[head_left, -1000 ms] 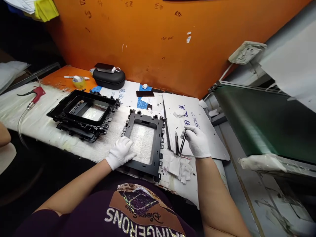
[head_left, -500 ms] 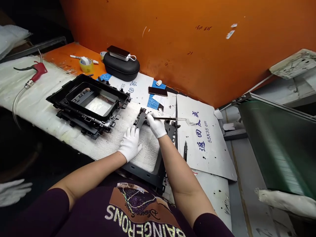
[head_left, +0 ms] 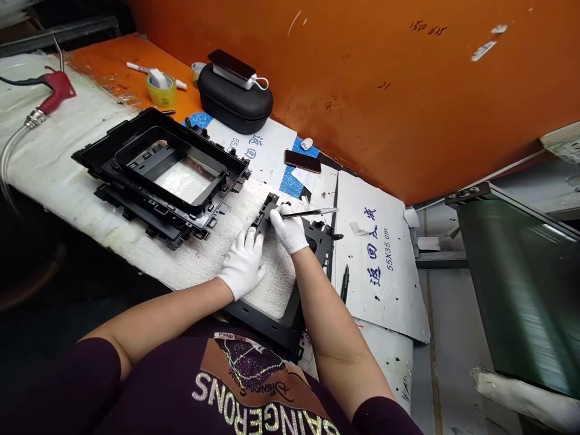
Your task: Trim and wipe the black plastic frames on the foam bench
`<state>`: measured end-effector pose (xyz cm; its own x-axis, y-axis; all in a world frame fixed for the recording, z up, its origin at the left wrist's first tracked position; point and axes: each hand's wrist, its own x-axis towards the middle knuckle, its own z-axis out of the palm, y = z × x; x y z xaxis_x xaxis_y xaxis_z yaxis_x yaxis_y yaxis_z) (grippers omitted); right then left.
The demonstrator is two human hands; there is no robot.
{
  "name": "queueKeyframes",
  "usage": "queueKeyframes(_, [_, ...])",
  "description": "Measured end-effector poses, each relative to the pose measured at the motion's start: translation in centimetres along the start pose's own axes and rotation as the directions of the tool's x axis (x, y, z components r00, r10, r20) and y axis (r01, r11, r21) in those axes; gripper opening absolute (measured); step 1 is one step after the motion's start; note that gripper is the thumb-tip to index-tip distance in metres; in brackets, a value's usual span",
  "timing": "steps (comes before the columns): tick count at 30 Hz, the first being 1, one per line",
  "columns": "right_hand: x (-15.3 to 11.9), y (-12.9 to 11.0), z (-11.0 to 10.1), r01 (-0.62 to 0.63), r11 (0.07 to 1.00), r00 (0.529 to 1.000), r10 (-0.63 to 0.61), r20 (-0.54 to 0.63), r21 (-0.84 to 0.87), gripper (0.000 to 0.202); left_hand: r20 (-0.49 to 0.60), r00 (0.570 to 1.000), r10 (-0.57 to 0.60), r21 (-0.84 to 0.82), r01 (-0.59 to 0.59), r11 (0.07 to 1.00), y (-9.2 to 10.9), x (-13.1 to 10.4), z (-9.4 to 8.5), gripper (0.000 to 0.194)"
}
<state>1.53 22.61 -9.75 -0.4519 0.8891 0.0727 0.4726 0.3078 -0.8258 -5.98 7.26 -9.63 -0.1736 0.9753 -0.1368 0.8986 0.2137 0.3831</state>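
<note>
White-gloved right hand grips a slim dark pen-like tool; white-gloved left hand, fingers extended, touches a black rectangular plastic frame.

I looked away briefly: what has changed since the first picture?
The right white-gloved hand, still holding the slim dark pen-like tool, has moved left from over the white, blue-lettered board to the far-left part of the rectangular black plastic frame. The left white-gloved hand has turned its fingers toward the frame's far edge. The stacked black plastic frames and red air gun stayed put.
</note>
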Motion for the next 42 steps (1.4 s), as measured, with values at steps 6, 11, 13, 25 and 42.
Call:
queueKeyframes(6, [0.1,-0.8,-0.2,-0.033,0.998,0.999,0.034,0.035,-0.05,0.025,0.004,1.0,-0.005,-0.007,0.005,1.0,0.0,-0.1,-0.2,0.075])
queueKeyframes(11, [0.1,-0.9,-0.3,-0.032,0.999,0.999,0.034,0.042,-0.039,0.025,0.007,1.0,-0.004,0.007,0.004,1.0,0.0,-0.1,-0.3,0.074])
queueKeyframes(13, [0.2,-0.7,-0.3,-0.036,0.999,0.998,0.038,0.049,-0.038,0.025,0.009,1.0,-0.004,0.017,0.003,1.0,0.0,-0.1,-0.3,0.074])
queueKeyframes(25, [-1.2,-1.5,-2.8,-0.127,0.965,0.989,0.142,-0.047,0.23,0.027,0.002,1.0,-0.017,0.036,0.017,0.999,0.1,-0.2,-0.6,0.071])
queueKeyframes(42, [-0.3,-2.6,-2.1,-0.009,0.997,0.995,0.001,0.098,0.082,0.029,-0.009,1.0,-0.021,0.04,0.021,0.999,0.1,-0.2,-0.7,0.071])
